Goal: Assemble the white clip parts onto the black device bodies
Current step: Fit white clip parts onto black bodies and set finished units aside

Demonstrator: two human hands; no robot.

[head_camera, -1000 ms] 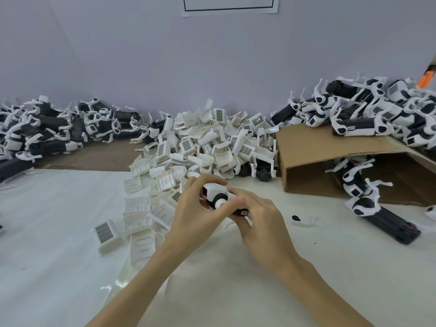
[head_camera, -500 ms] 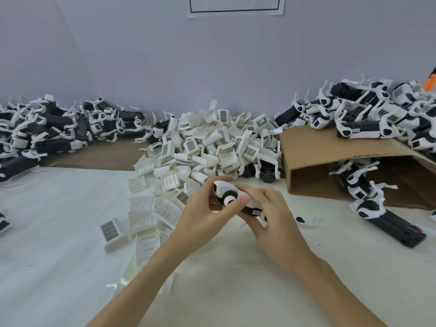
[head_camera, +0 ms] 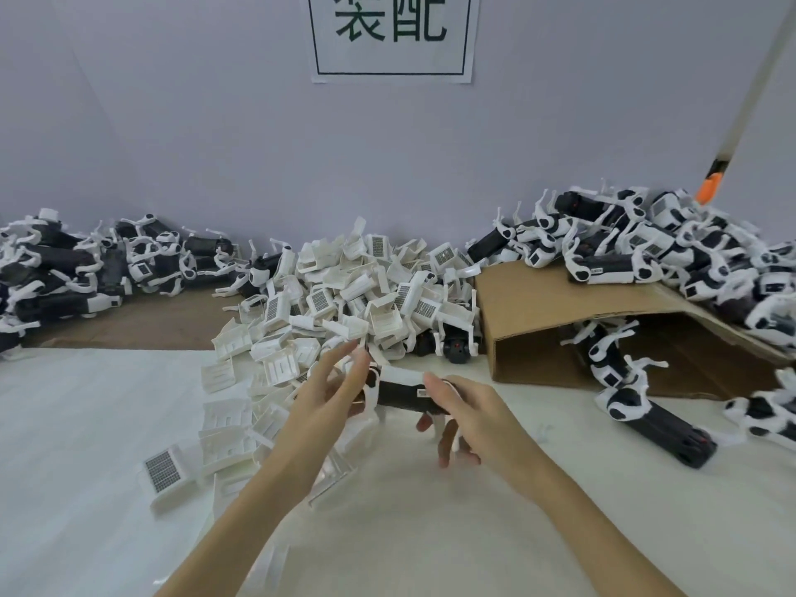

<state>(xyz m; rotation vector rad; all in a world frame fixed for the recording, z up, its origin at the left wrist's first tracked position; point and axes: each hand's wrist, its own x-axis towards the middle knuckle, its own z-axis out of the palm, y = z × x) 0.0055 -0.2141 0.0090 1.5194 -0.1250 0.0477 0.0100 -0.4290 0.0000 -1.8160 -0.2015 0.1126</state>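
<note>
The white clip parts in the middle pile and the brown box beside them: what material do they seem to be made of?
White clip parts: apparently moulded plastic, matte white, with thin ribbed walls and sharp uniform edges. Brown box: corrugated cardboard by its look, dull brown, creased, with a bent flap and a raw cut edge.

The clip pile (head_camera: 344,295) lies behind the hands (head_camera: 400,407), the cardboard box (head_camera: 560,303) to its right.
</note>
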